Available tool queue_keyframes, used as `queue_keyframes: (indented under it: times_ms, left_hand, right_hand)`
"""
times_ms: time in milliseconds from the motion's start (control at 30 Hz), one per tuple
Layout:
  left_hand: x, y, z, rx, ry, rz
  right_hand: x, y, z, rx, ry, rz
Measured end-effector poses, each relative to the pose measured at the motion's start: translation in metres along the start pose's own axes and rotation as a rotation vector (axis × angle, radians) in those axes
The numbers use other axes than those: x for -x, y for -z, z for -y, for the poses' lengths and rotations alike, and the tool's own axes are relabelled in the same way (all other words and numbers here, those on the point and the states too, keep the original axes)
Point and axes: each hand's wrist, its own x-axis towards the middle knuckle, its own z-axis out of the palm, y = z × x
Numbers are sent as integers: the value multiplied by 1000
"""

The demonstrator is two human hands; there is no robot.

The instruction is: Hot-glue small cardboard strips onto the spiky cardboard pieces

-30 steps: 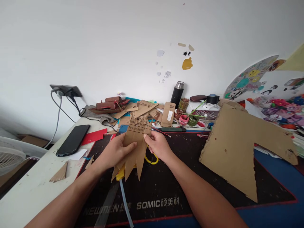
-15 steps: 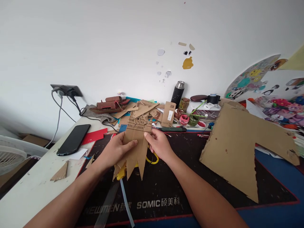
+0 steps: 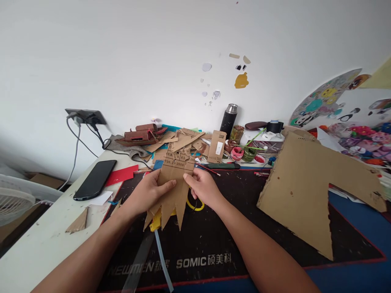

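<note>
Between my two hands is a piece of cardboard [image 3: 172,199] with printed figures near its top and pointed, jagged strips at its lower end. My left hand [image 3: 149,191] grips its left side, thumb flat across the front. At the right edge my right hand [image 3: 203,187] pinches it between thumb and fingers. Below the cardboard, partly hidden by it, a yellow tool [image 3: 155,221] lies on the black mat [image 3: 214,240]. A yellow loop handle [image 3: 195,206], probably of scissors, shows under my right hand. A clear strip [image 3: 163,260] runs toward the front.
A large cut cardboard sheet [image 3: 299,191] covers the mat's right side. Behind are cardboard scraps [image 3: 186,140], a brown model boat [image 3: 139,136], a black flask [image 3: 228,121] and open paint jars [image 3: 237,154]. At left lie a phone [image 3: 95,179] and red paper [image 3: 122,175].
The cardboard's pointed lower end has shifted slightly left and up. My right hand has slid a little left with it, and both hands keep their hold.
</note>
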Motion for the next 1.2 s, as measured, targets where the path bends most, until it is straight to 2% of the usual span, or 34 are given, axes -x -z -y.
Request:
queue_keyframes:
  times_ms: [200,600,700,767,900,967,1067,1200]
  left_hand:
    - [-1,2,4,-33,-3,7]
    - [4,-12,-5,-68,-96,-129]
    - [4,-11,-5,89,-31,-100]
    - [2,-7,-5,240,20,-134]
    - [-12,4,-5,558,-3,-397]
    - [-19,10,-4,702,-58,-455]
    - [-26,16,-2,819,-71,-410]
    - [-25,14,-3,914,-76,-390]
  right_hand:
    - [0,-2,-1,3,6,-12]
    - [-2,-8,-7,-68,21,-58]
    - [-1,-5,-3,-99,43,-46]
    - [0,-2,2,-138,66,-40]
    - [0,5,9,-240,86,-88]
    - [0,7,9,-258,72,-101]
    - [0,4,6,-225,24,-52]
    - [3,-6,0,-172,-53,104]
